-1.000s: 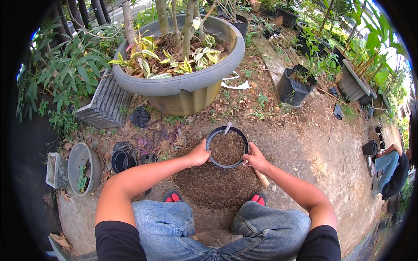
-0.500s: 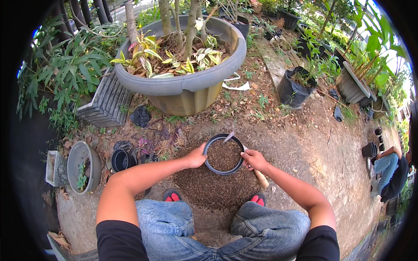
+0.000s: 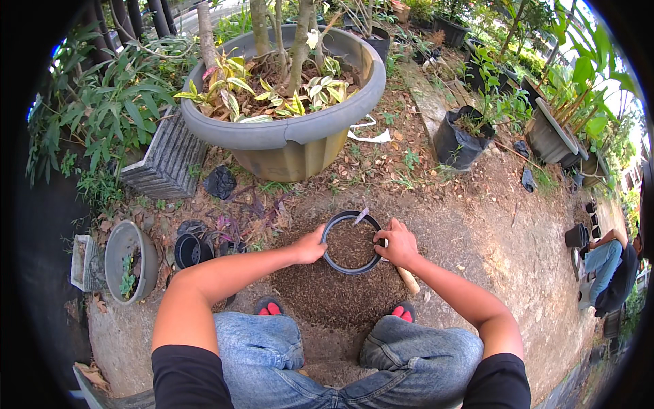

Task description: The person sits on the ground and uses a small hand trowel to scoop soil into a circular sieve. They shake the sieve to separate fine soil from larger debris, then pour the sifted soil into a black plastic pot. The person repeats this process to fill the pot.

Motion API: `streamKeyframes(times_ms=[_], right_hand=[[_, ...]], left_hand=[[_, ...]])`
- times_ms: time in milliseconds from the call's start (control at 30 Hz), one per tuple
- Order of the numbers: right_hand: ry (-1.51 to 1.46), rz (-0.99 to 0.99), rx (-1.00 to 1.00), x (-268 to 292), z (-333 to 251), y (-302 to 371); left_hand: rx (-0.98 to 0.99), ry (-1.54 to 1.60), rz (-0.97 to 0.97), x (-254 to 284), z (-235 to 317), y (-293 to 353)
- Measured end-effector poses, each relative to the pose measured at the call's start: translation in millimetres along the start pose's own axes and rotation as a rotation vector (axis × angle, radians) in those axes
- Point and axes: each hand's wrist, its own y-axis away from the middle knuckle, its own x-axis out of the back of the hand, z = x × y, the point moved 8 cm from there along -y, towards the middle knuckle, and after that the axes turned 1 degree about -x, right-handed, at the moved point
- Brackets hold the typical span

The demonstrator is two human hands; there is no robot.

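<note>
Two sides of the black pot (image 3: 351, 271) are braced, likely for balance: your left hand (image 3: 310, 246) grips; your right hand (image 3: 399, 244) curls, hold unclear.

"Object?"
"Round black plant pot (image 3: 350, 271), mouth up, loose brown soil (image 3: 350, 245) inside, surface below the rim. Pale sliver (image 3: 361, 216) at far edge."
"Location?"
"Above the dark soil patch (image 3: 334, 300); base hidden, contact unclear."

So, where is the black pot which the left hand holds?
The black pot is near the head view's centre, between the left hand and the right hand, with dark soil on its near side.
</note>
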Motion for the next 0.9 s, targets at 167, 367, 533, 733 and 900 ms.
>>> streamKeyframes(times_ms=[167, 367, 533, 733, 900], right_hand=[[-0.006, -0.011, 0.010, -8, -5, -6], [-0.095, 0.063, 0.002, -8, 2, -2], [-0.288, 0.114, -0.034, 9, -1, -9], [-0.447, 0.218, -0.089, 20, 26, -16], [-0.441, -0.145, -0.203, -22, 57, -13]], left_hand=[[-0.020, -0.049, 0.070, 2, -20, -3], [0.003, -0.036, 0.025, 0, -5, -2], [-0.100, -0.013, 0.082, 1, -21, -7], [-0.010, 0.045, 0.001, 12, -24, -9], [0.016, 0.158, -0.113, 22, -33, -14]])
